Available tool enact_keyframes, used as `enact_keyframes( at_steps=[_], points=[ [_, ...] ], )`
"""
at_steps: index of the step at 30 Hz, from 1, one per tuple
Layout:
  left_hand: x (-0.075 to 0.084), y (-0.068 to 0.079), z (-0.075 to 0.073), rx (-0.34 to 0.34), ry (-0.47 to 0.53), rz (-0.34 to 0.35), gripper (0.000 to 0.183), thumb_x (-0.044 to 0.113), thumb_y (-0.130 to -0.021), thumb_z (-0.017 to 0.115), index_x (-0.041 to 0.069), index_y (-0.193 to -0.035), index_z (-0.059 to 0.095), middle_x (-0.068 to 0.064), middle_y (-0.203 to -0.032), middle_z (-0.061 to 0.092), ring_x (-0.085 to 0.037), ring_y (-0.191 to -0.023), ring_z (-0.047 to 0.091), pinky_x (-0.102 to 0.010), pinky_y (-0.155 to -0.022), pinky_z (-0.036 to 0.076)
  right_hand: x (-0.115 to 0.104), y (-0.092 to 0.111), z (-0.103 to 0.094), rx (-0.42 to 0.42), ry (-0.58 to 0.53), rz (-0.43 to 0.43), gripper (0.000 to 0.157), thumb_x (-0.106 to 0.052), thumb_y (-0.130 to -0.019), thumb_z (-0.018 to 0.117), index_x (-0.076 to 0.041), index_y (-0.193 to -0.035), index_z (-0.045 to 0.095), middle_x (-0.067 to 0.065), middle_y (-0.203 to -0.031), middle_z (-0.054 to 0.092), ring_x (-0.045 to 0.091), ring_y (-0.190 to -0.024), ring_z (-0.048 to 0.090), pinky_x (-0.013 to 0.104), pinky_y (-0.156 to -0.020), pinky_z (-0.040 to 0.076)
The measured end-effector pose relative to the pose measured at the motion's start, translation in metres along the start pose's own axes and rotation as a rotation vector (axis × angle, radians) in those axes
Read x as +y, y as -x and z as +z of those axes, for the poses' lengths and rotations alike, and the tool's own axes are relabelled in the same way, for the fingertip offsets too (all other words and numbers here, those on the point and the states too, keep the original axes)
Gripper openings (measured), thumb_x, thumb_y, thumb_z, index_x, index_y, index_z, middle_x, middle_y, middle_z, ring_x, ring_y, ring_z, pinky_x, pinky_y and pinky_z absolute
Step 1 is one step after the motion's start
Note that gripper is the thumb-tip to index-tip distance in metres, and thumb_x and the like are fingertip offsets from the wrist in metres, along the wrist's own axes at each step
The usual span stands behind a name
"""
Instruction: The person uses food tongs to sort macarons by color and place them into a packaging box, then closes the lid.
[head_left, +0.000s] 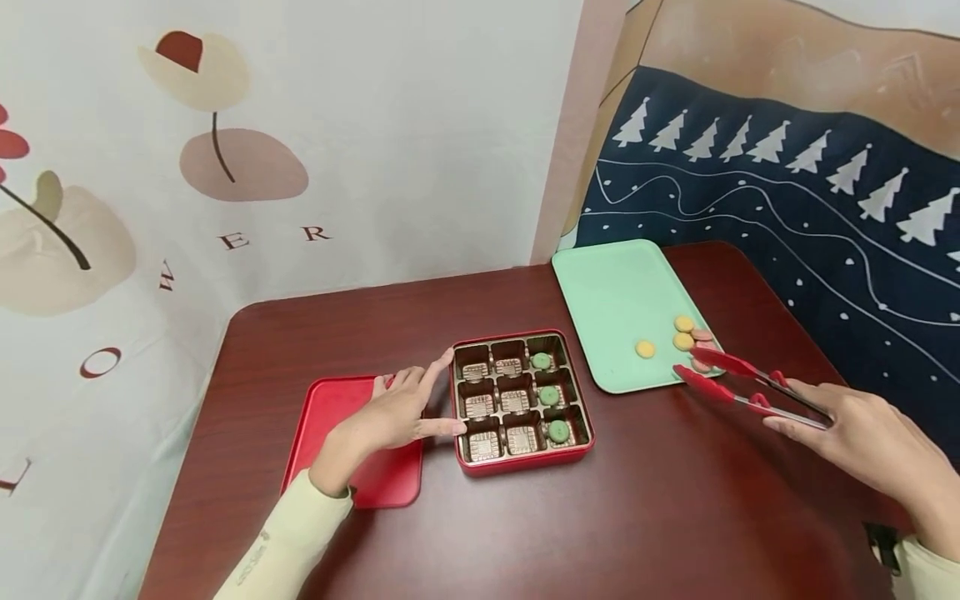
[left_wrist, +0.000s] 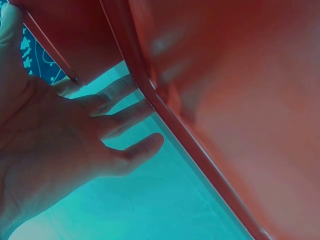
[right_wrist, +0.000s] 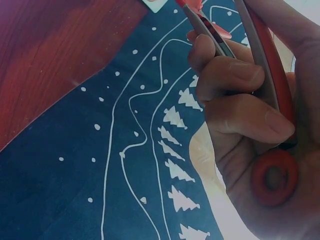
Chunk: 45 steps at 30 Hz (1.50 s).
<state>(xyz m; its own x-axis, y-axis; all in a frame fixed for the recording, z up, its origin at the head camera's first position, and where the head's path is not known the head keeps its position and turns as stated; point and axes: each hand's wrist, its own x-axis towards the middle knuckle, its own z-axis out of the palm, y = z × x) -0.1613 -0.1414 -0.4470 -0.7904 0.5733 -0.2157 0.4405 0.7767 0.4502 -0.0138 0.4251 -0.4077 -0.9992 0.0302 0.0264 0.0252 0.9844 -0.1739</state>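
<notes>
My right hand grips red-tipped tongs, its fingers curled round the handles, as the right wrist view also shows. The tongs' spread tips reach over the near right corner of a mint-green tray, by several pink macarons. Yellow macarons lie close by on that tray. With thumb and index finger spread, my left hand touches the left side of a square red tin. A gold divided insert fills the tin; its right column holds green macarons, one per compartment.
A red lid lies flat left of the tin, partly under my left hand and forearm. The brown table meets a white printed curtain behind and a dark blue tree-patterned cloth at the right.
</notes>
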Motion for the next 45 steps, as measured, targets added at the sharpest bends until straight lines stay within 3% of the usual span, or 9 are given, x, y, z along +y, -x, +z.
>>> enact_keyframes(
  at_steps=[5, 12, 18, 28, 36, 45],
  points=[
    [-0.001, 0.0, -0.002, -0.001, -0.001, -0.014, 0.116, 0.068, -0.093, 0.078, 0.024, -0.177, 0.01, -0.023, -0.152, 0.05, -0.046, -0.145, 0.043, -0.078, -0.115, 0.023, 0.001, -0.006, -0.002, -0.026, -0.002, 0.015, 0.083, -0.046, -0.089, 0.091, 0.018, -0.135, 0.064, 0.041, -0.113, 0.067, 0.045, -0.086, 0.063, 0.06, -0.07, 0.054],
    [0.0, -0.001, -0.002, 0.0, -0.003, -0.002, 0.117, 0.069, -0.092, 0.078, 0.024, -0.177, 0.011, -0.023, -0.152, 0.051, -0.046, -0.144, 0.044, -0.076, -0.114, 0.025, 0.005, -0.006, -0.003, -0.002, 0.028, 0.019, 0.081, -0.042, -0.087, 0.092, 0.021, -0.13, 0.064, 0.034, -0.097, 0.069, 0.035, -0.074, 0.057, 0.05, -0.062, 0.05],
    [0.0, -0.003, -0.002, -0.001, 0.01, 0.005, 0.118, 0.068, -0.092, 0.079, 0.025, -0.177, 0.01, -0.024, -0.155, 0.049, -0.046, -0.146, 0.042, -0.077, -0.117, 0.022, 0.007, -0.007, -0.009, -0.006, 0.069, 0.058, 0.083, -0.044, -0.087, 0.091, 0.022, -0.128, 0.064, 0.033, -0.09, 0.066, 0.036, -0.072, 0.055, 0.05, -0.059, 0.051],
    [-0.001, -0.001, -0.001, 0.011, 0.001, 0.005, 0.117, 0.068, -0.092, 0.078, 0.023, -0.177, 0.011, -0.024, -0.152, 0.051, -0.046, -0.143, 0.045, -0.077, -0.114, 0.026, -0.002, -0.01, -0.016, -0.082, 0.053, 0.071, 0.081, -0.042, -0.093, 0.086, 0.023, -0.134, 0.059, 0.004, -0.068, 0.053, 0.029, -0.07, 0.049, 0.039, -0.056, 0.038],
    [-0.002, 0.0, 0.0, 0.02, -0.013, 0.01, 0.116, 0.069, -0.093, 0.078, 0.024, -0.177, 0.011, -0.022, -0.147, 0.054, -0.043, -0.139, 0.048, -0.073, -0.11, 0.03, -0.008, -0.013, -0.017, -0.123, 0.03, 0.069, 0.081, -0.044, -0.097, 0.082, 0.023, -0.135, 0.057, 0.003, -0.064, 0.047, 0.026, -0.067, 0.045, 0.038, -0.055, 0.036],
    [-0.002, 0.0, 0.0, 0.017, 0.003, 0.009, 0.116, 0.068, -0.093, 0.078, 0.022, -0.177, 0.013, -0.023, -0.15, 0.052, -0.045, -0.142, 0.046, -0.078, -0.112, 0.026, -0.012, -0.015, -0.018, -0.132, 0.023, 0.061, 0.078, -0.042, -0.098, 0.081, 0.021, -0.138, 0.058, 0.002, -0.063, 0.045, 0.025, -0.066, 0.044, 0.038, -0.055, 0.035]
  ],
)
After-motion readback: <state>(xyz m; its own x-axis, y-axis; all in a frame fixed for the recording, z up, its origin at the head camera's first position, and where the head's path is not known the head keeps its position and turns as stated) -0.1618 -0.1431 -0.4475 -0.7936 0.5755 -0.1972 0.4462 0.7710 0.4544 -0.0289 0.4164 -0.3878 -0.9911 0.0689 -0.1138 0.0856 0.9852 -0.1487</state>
